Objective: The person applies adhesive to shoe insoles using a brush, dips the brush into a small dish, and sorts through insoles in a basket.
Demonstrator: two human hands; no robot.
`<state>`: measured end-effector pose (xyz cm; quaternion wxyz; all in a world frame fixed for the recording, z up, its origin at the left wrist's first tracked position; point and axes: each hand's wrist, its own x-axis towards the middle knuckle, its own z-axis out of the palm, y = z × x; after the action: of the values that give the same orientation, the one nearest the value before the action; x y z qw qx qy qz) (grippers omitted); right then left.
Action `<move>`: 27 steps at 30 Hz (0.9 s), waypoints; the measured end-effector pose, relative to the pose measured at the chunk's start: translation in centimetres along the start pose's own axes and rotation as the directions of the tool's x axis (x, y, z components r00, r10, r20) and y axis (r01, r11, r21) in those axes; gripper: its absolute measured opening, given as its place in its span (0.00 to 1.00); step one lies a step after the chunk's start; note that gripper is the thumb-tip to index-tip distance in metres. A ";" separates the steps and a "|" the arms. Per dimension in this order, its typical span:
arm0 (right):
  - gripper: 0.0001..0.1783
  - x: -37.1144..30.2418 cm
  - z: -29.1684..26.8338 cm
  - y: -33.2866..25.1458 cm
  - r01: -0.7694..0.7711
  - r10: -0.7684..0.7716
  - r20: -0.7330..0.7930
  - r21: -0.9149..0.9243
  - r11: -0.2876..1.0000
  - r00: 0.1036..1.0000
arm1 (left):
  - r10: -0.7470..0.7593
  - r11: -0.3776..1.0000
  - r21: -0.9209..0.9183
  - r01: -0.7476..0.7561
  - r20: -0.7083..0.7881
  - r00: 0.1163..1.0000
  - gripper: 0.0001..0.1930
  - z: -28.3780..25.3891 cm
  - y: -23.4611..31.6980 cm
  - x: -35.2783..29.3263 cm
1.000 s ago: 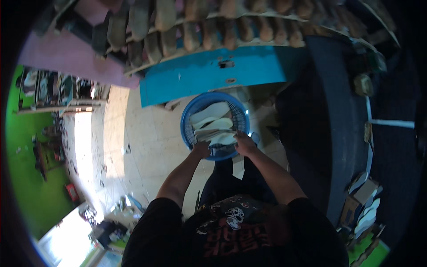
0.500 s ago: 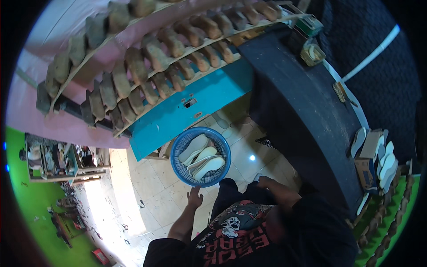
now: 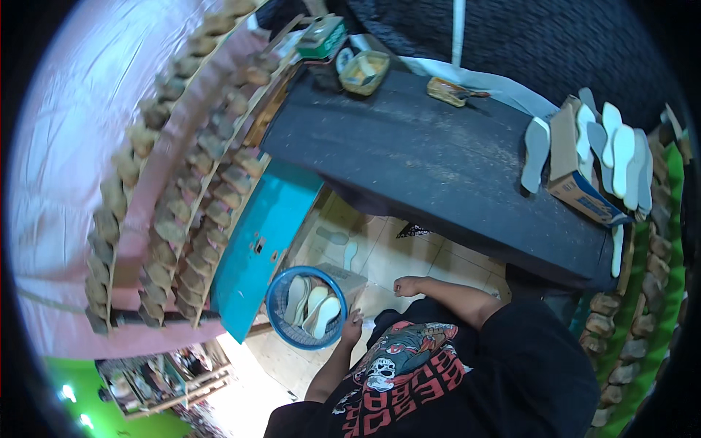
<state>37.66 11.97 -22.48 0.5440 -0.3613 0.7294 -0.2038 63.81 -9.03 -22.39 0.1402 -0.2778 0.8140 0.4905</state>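
My left hand hangs beside the right rim of a blue plastic basket, its fingers apart and nothing in them. Whether it touches the rim I cannot tell. Inside the basket lie several pale shoe soles, stacked at a slant. My right hand is held in front of my body, near the dark-covered table, with its fingers curled in and no object showing in them.
Ahead stands the dark-covered table, bearing a small basket, a brush-like tool and a cardboard box with soles. Wooden shoe lasts line racks at left, above a turquoise panel. A loose sole lies on the floor.
My view has turned right, so the table now fills the middle and the basket sits lower left. The right hand has swung forward from my side; the left is now beside the basket's right rim.
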 end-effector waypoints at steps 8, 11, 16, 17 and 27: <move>0.26 -6.3 -6.4 3.9 -0.015 0.048 -0.214 0.153 0.988 0.976 | 0.234 0.867 -0.469 -0.167 0.089 0.968 0.21 1.9 22.8 10.0; 0.23 -5.4 -7.9 2.7 0.040 0.033 -0.316 0.223 0.974 0.948 | 0.407 0.834 -0.478 -0.277 0.193 0.893 0.20 1.2 29.1 11.9; 0.21 -2.8 -8.2 0.5 0.031 0.095 -0.351 0.337 0.941 0.932 | 0.591 0.748 -0.543 -0.382 0.283 0.755 0.18 -0.5 35.5 15.8; 0.20 -2.5 -8.6 0.2 0.086 0.042 -0.348 0.344 0.935 0.937 | 0.608 0.733 -0.561 -0.386 0.285 0.741 0.18 -1.2 36.2 16.8; 0.18 -13.3 -16.4 -3.6 0.240 0.201 -0.536 0.640 0.730 0.820 | 0.657 0.706 -0.640 -0.304 0.431 0.619 0.17 -3.8 44.9 25.3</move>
<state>25.33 17.97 -6.07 0.3904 -0.0650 0.7265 -0.5617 17.06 -3.97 -0.89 0.1840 0.1161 0.6019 0.7683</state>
